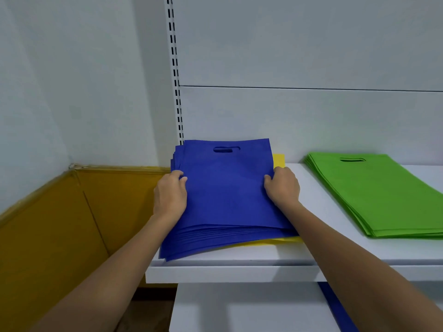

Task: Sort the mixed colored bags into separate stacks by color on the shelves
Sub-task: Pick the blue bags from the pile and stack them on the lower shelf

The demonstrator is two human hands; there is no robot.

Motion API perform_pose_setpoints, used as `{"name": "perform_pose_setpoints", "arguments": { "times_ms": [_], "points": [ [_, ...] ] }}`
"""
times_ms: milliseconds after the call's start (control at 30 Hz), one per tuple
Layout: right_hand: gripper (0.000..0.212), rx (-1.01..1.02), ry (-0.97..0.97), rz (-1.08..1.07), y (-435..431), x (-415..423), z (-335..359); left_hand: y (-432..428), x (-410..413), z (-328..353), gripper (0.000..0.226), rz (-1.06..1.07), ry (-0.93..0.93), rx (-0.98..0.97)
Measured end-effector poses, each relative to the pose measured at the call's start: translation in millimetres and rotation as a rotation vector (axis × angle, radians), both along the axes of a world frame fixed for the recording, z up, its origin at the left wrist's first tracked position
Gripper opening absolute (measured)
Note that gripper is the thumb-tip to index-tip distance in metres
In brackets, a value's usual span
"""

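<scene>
My left hand and right hand pinch the blue bag stack by its sides; I judge lifting could drag along the yellow bag underneath.

left hand + right hand grip blue bag stack | yellow bag beneath | green stack apart, right

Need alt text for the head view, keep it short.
A person's left hand and right hand hold the side edges of a stack of blue bags on a white shelf, with a yellow bag showing underneath. A separate stack of green bags lies to its right on the same shelf.
</scene>
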State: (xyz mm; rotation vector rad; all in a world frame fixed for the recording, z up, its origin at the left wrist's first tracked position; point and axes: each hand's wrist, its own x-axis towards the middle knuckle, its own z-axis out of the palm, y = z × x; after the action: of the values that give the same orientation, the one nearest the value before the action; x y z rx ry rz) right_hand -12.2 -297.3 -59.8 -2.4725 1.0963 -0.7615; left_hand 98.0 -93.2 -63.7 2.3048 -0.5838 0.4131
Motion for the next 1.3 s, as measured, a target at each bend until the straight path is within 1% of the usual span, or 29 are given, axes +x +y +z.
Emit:
{"name": "perform_pose_setpoints", "arguments": {
  "times_ms": [33,133,200,267,367,433,500,600,667,733,833,933,1067,1167,1300],
  "points": [
    [0.017,-0.014,-0.008,0.01,-0.1,-0.6,-0.1,-0.5,1.5,1.6,0.033,0.005,0.048,-0.041],
    [0.019,-0.056,-0.015,0.045,-0.9,-1.7,-0.6,-4.6,5.7,8.4,0.041,0.009,0.176,-0.14],
    [0.019,-0.092,-0.029,0.059,-0.1,-1.4,0.2,-6.8,7.9,11.6,0.046,0.018,0.215,-0.185],
    [0.018,-0.121,-0.04,0.064,2.3,-0.9,2.2,-7.3,9.7,13.6,0.048,0.039,0.25,-0.276],
    [0.016,-0.055,-0.106,0.094,6.2,-2.6,5.0,-6.6,8.3,19.7,0.051,0.119,0.357,-0.4],
    [0.017,0.027,-0.193,0.117,6.8,-5.3,6.5,-5.2,5.6,23.5,0.052,0.13,0.428,-0.418],
    [0.022,0.086,-0.29,0.126,6.9,-7.3,8.2,-2.3,5.1,26.2,0.051,0.104,0.454,-0.415],
    [0.034,0.102,-0.38,0.112,9.4,-11.1,12.0,4.7,5.8,26.7,0.058,0.089,0.482,-0.294],
    [0.04,0.072,-0.398,0.118,12.3,-12.7,15.9,9.4,3.9,27.3,0.06,0.066,0.459,-0.2],
    [0.044,0.042,-0.395,0.139,14.9,-13.5,19.9,14.0,2.5,28.9,0.051,0.023,0.38,-0.181],
    [0.042,-0.01,-0.298,0.208,15.7,-12.3,24.5,23.2,4.2,32.1,0.035,-0.019,0.254,-0.232],
    [0.042,0.053,-0.239,0.26,19.7,-14.4,32.9,34.1,7.9,32.5,0.026,-0.047,0.2,-0.294],
    [0.043,0.134,-0.156,0.217,22.6,-20.9,34.3,40.8,7.5,29.4,0.025,-0.075,0.218,-0.22],
    [0.042,0.156,-0.158,0.15,22.1,-28.6,30.2,40.0,4.3,24.4,0.029,-0.156,0.259,-0.167],
    [0.037,0.099,-0.174,0.046,23.1,-41.1,22.9,34.6,-2.9,22.0,0.035,-0.236,0.206,-0.102]
  ]
}}
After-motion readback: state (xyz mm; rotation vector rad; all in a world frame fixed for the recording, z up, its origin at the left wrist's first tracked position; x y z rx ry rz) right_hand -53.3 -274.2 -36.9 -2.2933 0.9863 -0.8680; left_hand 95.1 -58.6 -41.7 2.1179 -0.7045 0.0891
